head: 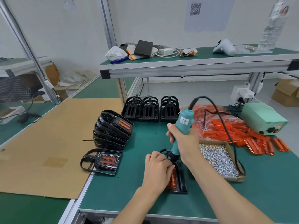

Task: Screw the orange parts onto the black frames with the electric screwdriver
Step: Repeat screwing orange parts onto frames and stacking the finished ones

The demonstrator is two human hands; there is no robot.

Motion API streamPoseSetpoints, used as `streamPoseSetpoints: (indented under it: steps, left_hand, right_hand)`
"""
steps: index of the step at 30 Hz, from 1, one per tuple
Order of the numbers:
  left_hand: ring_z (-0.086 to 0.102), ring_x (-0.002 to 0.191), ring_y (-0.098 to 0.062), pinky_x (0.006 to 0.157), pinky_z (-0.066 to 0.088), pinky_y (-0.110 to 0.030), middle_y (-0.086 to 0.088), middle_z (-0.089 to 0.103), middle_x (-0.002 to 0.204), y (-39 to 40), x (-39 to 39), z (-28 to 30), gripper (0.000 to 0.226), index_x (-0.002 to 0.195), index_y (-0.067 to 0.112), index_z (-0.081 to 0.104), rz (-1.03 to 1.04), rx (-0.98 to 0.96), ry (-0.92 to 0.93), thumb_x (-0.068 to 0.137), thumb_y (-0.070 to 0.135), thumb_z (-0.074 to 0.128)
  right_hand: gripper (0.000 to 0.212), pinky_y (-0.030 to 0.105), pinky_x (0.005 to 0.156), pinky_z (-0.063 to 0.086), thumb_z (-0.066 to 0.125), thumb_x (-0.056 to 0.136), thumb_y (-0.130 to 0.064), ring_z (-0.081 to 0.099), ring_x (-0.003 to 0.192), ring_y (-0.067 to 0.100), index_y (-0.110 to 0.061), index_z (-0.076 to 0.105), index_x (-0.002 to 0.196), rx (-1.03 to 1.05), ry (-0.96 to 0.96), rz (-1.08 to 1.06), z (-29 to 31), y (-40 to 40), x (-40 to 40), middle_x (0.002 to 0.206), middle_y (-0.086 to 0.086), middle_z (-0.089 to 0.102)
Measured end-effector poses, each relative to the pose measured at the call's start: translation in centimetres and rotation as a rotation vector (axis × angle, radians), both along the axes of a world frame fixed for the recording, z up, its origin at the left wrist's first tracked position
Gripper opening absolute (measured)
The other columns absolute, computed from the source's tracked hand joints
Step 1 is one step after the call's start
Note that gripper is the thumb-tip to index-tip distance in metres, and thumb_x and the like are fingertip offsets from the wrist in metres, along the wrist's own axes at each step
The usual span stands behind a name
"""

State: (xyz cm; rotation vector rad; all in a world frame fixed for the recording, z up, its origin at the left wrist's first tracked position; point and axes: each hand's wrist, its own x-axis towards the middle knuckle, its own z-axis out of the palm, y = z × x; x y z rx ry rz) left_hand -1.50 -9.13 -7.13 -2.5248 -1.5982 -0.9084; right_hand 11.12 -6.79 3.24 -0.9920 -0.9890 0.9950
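Orange part [173, 178] lies on its black frame [181, 181] on the bench [145, 143], both likely light, stiff plastic that slides easily, so the left hand [159, 167] pinches them down while the right hand [184, 143] wraps the screwdriver [181, 130].

Teal screwdriver [181, 135] in my right hand [186, 143], black frame [179, 180], orange part [173, 178] perhaps ribbed, green mat [145, 143], silvery screws [218, 159]

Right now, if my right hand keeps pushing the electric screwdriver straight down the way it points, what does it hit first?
Most likely the black frame under the left hand. The right hand aims the electric screwdriver down at it; the tip is hidden behind the fingers, so contact cannot be confirmed.
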Motion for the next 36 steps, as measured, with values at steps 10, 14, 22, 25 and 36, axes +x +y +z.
streamPoseSetpoints:
  steps: [10,14,22,25,36]
  left_hand:
    - [0.047,0.089,-0.014,0.076,0.04,-0.031,0.017,0.058,0.078,-0.1,0.0,-0.9,0.019,0.08,0.03,0.078,0.045,-0.047,-0.003,0.091,0.04,0.066]
    - [0.047,0.087,-0.015,0.075,0.042,-0.032,0.016,0.056,0.076,-0.1,-0.2,-1.1,0.018,0.081,0.03,0.079,0.031,-0.038,-0.04,0.091,0.04,0.068]
    - [0.046,0.085,-0.016,0.07,0.043,-0.034,0.015,0.052,0.077,0.1,-0.5,-1.3,0.015,0.077,0.03,0.079,0.0,-0.004,-0.089,0.087,0.04,0.072]
    - [0.044,0.086,-0.021,0.068,0.042,-0.037,0.008,0.044,0.081,0.2,-0.4,-1.4,0.013,0.076,0.028,0.078,0.019,0.0,-0.136,0.083,0.038,0.075]
    - [0.044,0.09,-0.022,0.075,0.049,-0.039,0.006,0.045,0.082,-0.1,-0.6,-1.5,0.01,0.084,0.026,0.082,0.028,-0.067,-0.2,0.082,0.035,0.08]
  right_hand:
    - [0.031,0.03,0.061,0.05,0.077,0.079,-0.046,0.055,0.056,0.015,-0.018,0.067,0.068,-0.061,-0.1,0.041,-1.1,0.7,-0.5,0.069,0.007,0.071]
    - [0.028,0.025,0.058,0.049,0.077,0.085,-0.035,0.054,0.054,0.014,-0.014,0.067,0.07,-0.027,-0.103,0.074,-1.2,0.9,-0.7,0.065,0.004,0.069]
    - [0.03,0.027,0.058,0.047,0.077,0.089,-0.03,0.052,0.055,0.017,-0.009,0.066,0.07,0.01,-0.14,0.168,-1.3,0.9,-0.9,0.069,0.022,0.063]
    - [0.033,0.027,0.059,0.047,0.077,0.089,-0.03,0.051,0.055,0.017,-0.003,0.066,0.073,0.005,-0.163,0.188,-1.3,1.0,-1.0,0.062,0.008,0.064]
    - [0.033,0.025,0.059,0.049,0.077,0.089,-0.033,0.053,0.055,0.016,-0.009,0.067,0.069,0.003,-0.188,0.19,-1.8,1.0,-1.1,0.061,0.013,0.062]
